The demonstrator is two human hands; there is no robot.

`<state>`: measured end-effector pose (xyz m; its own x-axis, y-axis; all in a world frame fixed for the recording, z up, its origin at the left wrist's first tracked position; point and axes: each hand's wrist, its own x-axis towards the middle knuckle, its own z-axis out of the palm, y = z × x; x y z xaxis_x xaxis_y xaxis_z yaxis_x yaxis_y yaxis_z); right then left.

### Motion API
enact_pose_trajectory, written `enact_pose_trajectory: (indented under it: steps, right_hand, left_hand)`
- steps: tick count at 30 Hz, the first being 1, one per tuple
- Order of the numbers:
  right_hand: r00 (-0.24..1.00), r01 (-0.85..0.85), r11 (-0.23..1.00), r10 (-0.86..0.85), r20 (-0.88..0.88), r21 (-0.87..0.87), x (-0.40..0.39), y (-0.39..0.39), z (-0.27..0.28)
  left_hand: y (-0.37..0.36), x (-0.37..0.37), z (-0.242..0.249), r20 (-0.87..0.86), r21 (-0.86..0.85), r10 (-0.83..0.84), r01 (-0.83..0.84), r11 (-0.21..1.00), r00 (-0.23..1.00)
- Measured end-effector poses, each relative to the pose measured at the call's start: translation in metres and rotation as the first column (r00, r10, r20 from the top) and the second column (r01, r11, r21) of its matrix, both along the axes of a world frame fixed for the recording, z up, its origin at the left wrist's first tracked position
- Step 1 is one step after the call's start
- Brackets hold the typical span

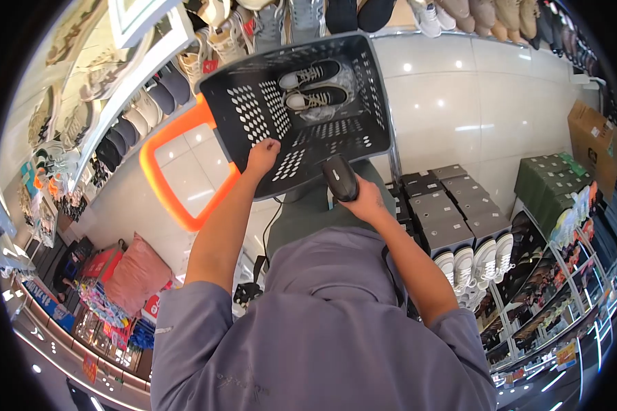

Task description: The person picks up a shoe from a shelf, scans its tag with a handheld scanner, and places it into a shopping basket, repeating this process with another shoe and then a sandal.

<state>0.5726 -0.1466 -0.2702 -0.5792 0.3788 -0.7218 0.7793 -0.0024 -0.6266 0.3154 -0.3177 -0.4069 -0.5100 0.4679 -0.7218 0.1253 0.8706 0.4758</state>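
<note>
The right hand point(365, 200) holds a black thing point(341, 179). The left hand point(263, 156), apart, nears the basket point(221, 103); can't tell its grip. Next needs steady holding, I think.

Dark basket point(243, 147), orange handle point(159, 181) out to the left. Inside: pair of black-and-white sneakers point(315, 98), clear plastic point(346, 82) around them. Left hand point(262, 156) at the basket's near side, fingers curled; can't tell if it's gripping. Right hand point(367, 198) holds a black item point(340, 178) with a small white mark, exact type unclear, near the rim. Grey boxes point(442, 214) on the right, white shoes point(483, 262) just beside them. More footwear point(267, 27) beyond the basket.
</note>
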Motion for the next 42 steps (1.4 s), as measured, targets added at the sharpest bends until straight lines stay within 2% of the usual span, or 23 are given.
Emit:
enact_pose_trajectory:
  steps: [5,7,10,11,14,17,20,23,24,25,26,27,28,30,31,33,34,36,38,41,42]
  right_hand:
    - [0.997,0.070,0.995,-0.067,0.041,-0.076,0.012,0.001,-0.045]
    - [0.979,0.204,0.967,-0.200,0.042,-0.150,0.015,-0.001,-0.064]
    - [0.969,0.249,0.958,-0.245,0.041,-0.140,0.021,-0.007,-0.090]
    - [0.968,0.250,0.956,-0.244,0.060,-0.154,0.021,-0.010,-0.098]
    - [0.953,0.304,0.938,-0.303,0.033,-0.166,0.020,-0.019,-0.119]
    - [0.948,0.317,0.926,-0.315,0.047,-0.202,0.017,-0.028,-0.126]
    - [0.960,0.278,0.947,-0.280,0.010,-0.161,0.011,-0.029,-0.124]
    - [0.981,0.192,0.972,-0.194,0.000,-0.139,0.003,-0.021,-0.104]
    - [0.982,0.179,0.976,-0.185,-0.042,-0.121,-0.001,-0.017,-0.095]
    - [0.987,0.139,0.988,-0.144,-0.076,-0.070,-0.004,-0.014,-0.085]
    - [0.989,0.100,0.995,-0.101,-0.111,-0.017,-0.007,-0.011,-0.076]
    - [0.987,0.066,0.998,-0.062,-0.150,0.024,-0.007,-0.009,-0.071]
    - [0.978,0.053,0.997,-0.042,-0.202,0.049,-0.007,-0.006,-0.066]
    - [0.982,-0.066,0.988,0.089,-0.165,0.138,-0.005,0.001,-0.059]
    - [0.973,-0.072,0.982,0.107,-0.205,0.172,0.004,0.003,-0.063]
    - [0.958,-0.269,0.932,0.285,-0.035,0.241,0.024,0.010,-0.078]
    - [0.952,-0.273,0.921,0.300,-0.058,0.276,0.031,0.019,-0.076]
    - [0.862,-0.505,0.839,0.476,0.178,0.203,0.048,0.033,-0.068]
    - [0.878,-0.475,0.852,0.441,0.189,0.221,0.064,0.042,-0.060]
    - [0.905,-0.417,0.875,0.374,0.202,0.245,0.084,0.061,-0.069]
    - [0.916,-0.387,0.888,0.342,0.209,0.247,0.089,0.066,-0.070]
  left_hand:
    - [0.024,0.039,-0.056,0.144,-0.046,0.020,-0.014,0.999,0.989]
    - [0.050,0.051,-0.063,0.172,-0.119,0.015,0.006,0.993,0.985]
    - [0.059,0.066,-0.120,0.246,-0.151,0.020,0.018,0.988,0.969]
    - [0.062,0.068,-0.134,0.210,-0.148,-0.062,0.094,0.985,0.976]
    - [0.064,0.067,-0.184,0.185,-0.126,-0.090,0.114,0.985,0.979]
    - [0.058,0.062,-0.198,0.209,-0.071,-0.007,0.022,0.997,0.978]
    - [0.046,0.054,-0.168,0.207,-0.117,-0.007,0.031,0.993,0.978]
    - [0.029,0.048,-0.113,0.099,-0.152,-0.048,0.062,0.986,0.994]
    - [0.019,0.046,-0.101,0.145,-0.179,-0.016,0.043,0.983,0.989]
    - [0.001,0.049,-0.094,0.160,-0.105,0.054,-0.037,0.994,0.986]
    - [-0.004,0.049,-0.072,0.138,-0.100,0.070,-0.056,0.993,0.988]
    - [-0.005,0.048,-0.051,0.158,-0.170,0.125,-0.098,0.981,0.980]
    - [-0.016,0.051,-0.043,0.124,-0.162,0.080,-0.060,0.985,0.989]
    - [-0.024,0.055,-0.013,0.036,-0.093,0.094,-0.090,0.992,0.995]
    - [-0.024,0.056,0.002,0.033,-0.107,0.127,-0.123,0.987,0.991]
    - [-0.015,0.057,0.039,-0.003,-0.104,0.149,-0.148,0.983,0.989]
    - [-0.012,0.058,0.055,0.008,-0.105,0.184,-0.182,0.978,0.983]
    - [-0.008,0.059,0.088,-0.016,-0.037,0.190,-0.190,0.981,0.982]
    - [-0.005,0.057,0.121,-0.047,0.037,0.201,-0.200,0.979,0.978]
    - [-0.002,0.051,0.175,-0.149,0.243,0.266,-0.226,0.943,0.952]
    - [-0.002,0.047,0.196,-0.226,0.297,0.271,-0.199,0.934,0.936]
